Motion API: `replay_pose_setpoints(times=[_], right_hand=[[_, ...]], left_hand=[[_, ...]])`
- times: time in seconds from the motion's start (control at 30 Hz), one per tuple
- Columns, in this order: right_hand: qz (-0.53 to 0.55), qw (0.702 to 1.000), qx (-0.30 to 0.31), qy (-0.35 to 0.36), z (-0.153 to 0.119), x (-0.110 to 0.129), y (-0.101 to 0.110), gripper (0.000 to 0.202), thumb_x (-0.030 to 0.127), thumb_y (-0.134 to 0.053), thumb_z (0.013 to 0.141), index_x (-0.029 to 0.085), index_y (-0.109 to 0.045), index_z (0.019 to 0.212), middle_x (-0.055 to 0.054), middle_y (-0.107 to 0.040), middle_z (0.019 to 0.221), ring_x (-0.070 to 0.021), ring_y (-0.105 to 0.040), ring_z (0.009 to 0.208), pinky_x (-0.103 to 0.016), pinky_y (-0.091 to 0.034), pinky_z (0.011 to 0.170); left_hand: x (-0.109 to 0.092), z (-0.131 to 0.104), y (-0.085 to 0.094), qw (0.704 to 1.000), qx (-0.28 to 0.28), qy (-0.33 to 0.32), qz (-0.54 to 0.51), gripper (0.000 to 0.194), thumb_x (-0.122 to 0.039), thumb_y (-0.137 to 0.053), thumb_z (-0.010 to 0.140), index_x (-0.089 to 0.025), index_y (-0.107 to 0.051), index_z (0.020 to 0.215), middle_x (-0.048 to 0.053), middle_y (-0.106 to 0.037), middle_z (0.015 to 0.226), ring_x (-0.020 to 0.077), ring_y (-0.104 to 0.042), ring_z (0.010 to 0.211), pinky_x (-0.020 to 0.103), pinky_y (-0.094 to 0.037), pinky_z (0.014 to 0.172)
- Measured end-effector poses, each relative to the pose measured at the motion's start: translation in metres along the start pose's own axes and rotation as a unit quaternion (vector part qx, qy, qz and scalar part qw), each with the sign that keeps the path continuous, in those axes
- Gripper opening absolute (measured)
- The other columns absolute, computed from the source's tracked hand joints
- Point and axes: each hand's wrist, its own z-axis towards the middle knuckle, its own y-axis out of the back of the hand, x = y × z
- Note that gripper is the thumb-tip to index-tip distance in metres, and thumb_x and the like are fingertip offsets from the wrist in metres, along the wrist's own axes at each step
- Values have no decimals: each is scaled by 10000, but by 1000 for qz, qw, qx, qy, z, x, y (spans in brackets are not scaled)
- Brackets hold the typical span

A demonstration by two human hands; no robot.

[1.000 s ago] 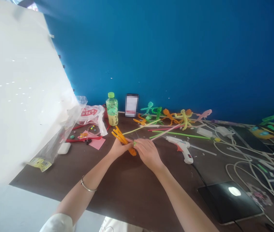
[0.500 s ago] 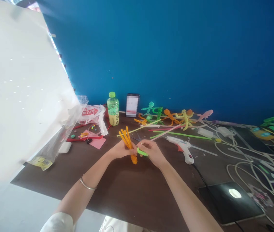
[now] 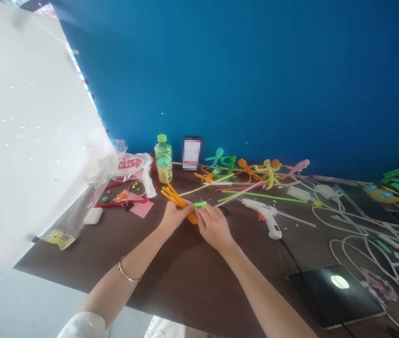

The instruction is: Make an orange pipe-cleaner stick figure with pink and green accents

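My left hand [image 3: 175, 217] is closed around a bundle of orange pipe cleaners [image 3: 173, 195], whose loose ends point up and to the left. Their orange coiled end [image 3: 192, 218] shows below, between the two hands. My right hand [image 3: 214, 226] pinches a short bright green pipe-cleaner coil [image 3: 200, 204] right beside the orange bundle. Both hands are close together above the dark table, and fingers hide where the green and orange pieces meet.
Behind the hands lie loose pipe cleaners [image 3: 266, 195] and several pipe-cleaner figures [image 3: 268, 172]. A glue gun [image 3: 264, 215] is to the right, near a black tablet [image 3: 333, 295] and tangled white cables [image 3: 347, 234]. A drink bottle [image 3: 163, 159] and phone [image 3: 192, 154] stand near the blue wall.
Both hands have moved slightly up and away from me. The orange bundle tips further left, and my right hand has turned over the green coil, which now lies more level.
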Motion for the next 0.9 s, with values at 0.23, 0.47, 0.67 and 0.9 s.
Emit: replay_pose_setpoints(times=[0.23,0.47,0.67,0.9], right_hand=[[-87,991,9,98,2,-7,7,175,112,-421,847,176,-569,780,-74,-614,855,-183,-529,814,-316,-338,738],[12,997,21,77,3,-12,9,230,98,-375,856,180,-530,708,-25,-602,699,-138,-482,639,-293,-354,719],[49,997,32,52,3,-12,11,205,125,-398,853,168,-565,744,-44,-614,695,-151,-504,648,-310,-367,712],[378,874,133,-274,7,-14,11,198,351,-536,784,184,-565,681,-10,-597,636,-137,-516,567,-268,-387,556]], left_hand=[[6,4,4,994,50,12,91,76,-184,-615,635,-116,-648,636,38,-643,618,143,-578,606,246,-455,602],[1,5,8,985,145,27,90,156,-248,-655,638,-106,-653,700,63,-664,688,171,-606,679,265,-471,650],[-3,3,9,977,176,10,122,163,-261,-636,660,-112,-651,722,61,-662,716,177,-602,693,273,-464,652],[-14,-1,14,950,220,-34,217,165,-295,-559,743,-161,-652,725,45,-667,695,168,-599,684,259,-451,640]])
